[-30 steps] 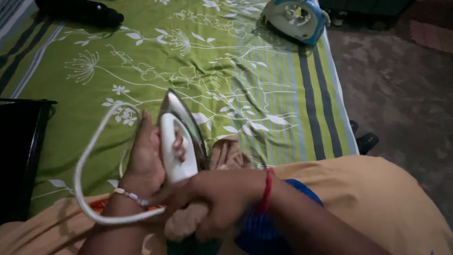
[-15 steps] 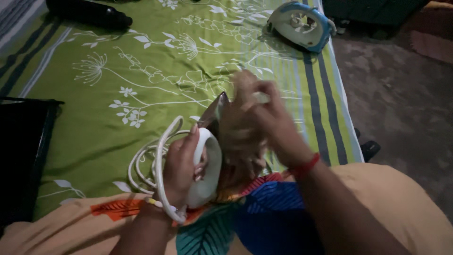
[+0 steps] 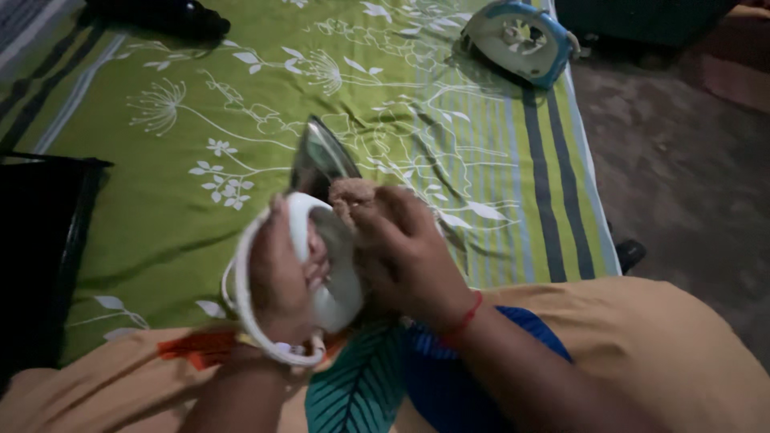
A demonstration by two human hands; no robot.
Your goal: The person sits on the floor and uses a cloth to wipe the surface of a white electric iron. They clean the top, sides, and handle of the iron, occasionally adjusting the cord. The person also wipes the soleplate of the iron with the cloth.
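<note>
The left hand (image 3: 281, 277) is wrapping its fingers tight around the handle of a white iron (image 3: 325, 240). The iron is tipping up on its back end, with its pointed nose sticking up and away from the hand. Its shiny metal bottom is facing toward the right hand. A white cord (image 3: 249, 309) is looping around the left wrist and hanging just below the hand.

The right hand (image 3: 405, 248) is sitting just beside the left hand, on the other side of the iron. Its fingers are curling together and squeezing a small tan cloth (image 3: 353, 194). The cloth is poking out above the fingers and is touching the metal bottom of the iron. A red thread is sitting around the right wrist.

Both hands are hanging above the person's lap, which is covered in orange cloth (image 3: 642, 337) with a blue patch and a big green leaf print (image 3: 361, 389).

Past the hands, a green bedsheet (image 3: 184, 160) with white flowers and stripes is lying flat. Far beyond the right hand, near the sheet's far corner, a second iron (image 3: 521, 36), blue and white, is lying on its side. Far beyond the left hand, something dark and long (image 3: 160, 16) is resting at the top edge of the sheet; it is too dark to tell what it is. Out to the side of the left hand, a black flat thing (image 3: 40, 240) is sitting on the sheet. I cannot tell if it holds anything, as it is too dark.
</note>
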